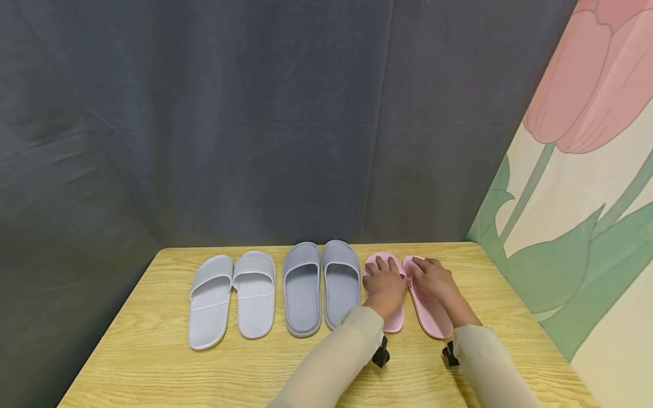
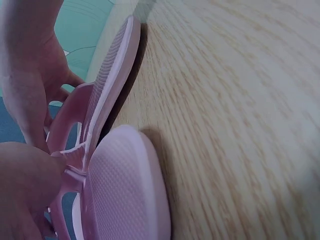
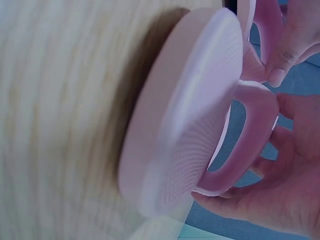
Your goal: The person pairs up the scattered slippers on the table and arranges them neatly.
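Note:
Two pink slippers lie at the right of the row in the head view. My left hand (image 1: 386, 284) grips the left pink slipper (image 1: 394, 323) over its strap, fingers spread across the top and thumb at the inner side. The right pink slipper (image 1: 432, 318) is angled, its heel turned out to the right. My right hand (image 1: 436, 281) holds it across the strap (image 3: 255, 130), with thumb and fingers on opposite sides in the right wrist view. The slippers' inner sides meet near the straps in the left wrist view. My hands cover much of both straps in the head view.
A grey pair of slippers (image 1: 302, 300) stands just left of the pink ones. Farther left is a white pair (image 1: 209, 317), its left slipper slightly tilted. All rest on a wooden table (image 1: 204, 379), with a dark curtain (image 1: 265, 124) behind and a tulip-painted wall (image 1: 561, 255) at right.

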Motion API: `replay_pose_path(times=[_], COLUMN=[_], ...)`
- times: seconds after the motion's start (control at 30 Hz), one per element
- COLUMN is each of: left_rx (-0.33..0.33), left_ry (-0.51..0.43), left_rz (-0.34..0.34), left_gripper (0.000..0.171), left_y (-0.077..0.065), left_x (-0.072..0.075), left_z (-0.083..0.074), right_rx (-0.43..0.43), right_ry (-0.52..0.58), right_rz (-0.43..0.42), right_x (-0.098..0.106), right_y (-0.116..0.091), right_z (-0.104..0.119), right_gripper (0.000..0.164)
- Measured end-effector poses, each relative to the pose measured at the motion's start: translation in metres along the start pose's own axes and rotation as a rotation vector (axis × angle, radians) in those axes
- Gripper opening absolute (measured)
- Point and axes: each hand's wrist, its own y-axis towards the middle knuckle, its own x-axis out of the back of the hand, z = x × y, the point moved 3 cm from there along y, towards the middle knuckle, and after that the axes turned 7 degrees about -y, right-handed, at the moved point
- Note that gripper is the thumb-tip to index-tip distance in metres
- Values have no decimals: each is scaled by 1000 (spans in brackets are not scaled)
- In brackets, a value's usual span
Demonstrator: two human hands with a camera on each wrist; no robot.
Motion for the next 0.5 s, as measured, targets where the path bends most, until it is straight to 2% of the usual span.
replay_pose_path(times=[0.17, 0.5], left_rx=[-8, -23], left_ry=[9, 59], left_rz=[5, -28], left_gripper=[72, 76], left_y=[-1, 3], left_x=[-2, -4], left_z=[0, 2], right_rx=[-23, -51], right_ry=[2, 9], right_rz=[8, 18], right_x=[1, 0], right_y=[-1, 0], right_z=[1, 2], right_gripper=[51, 53])
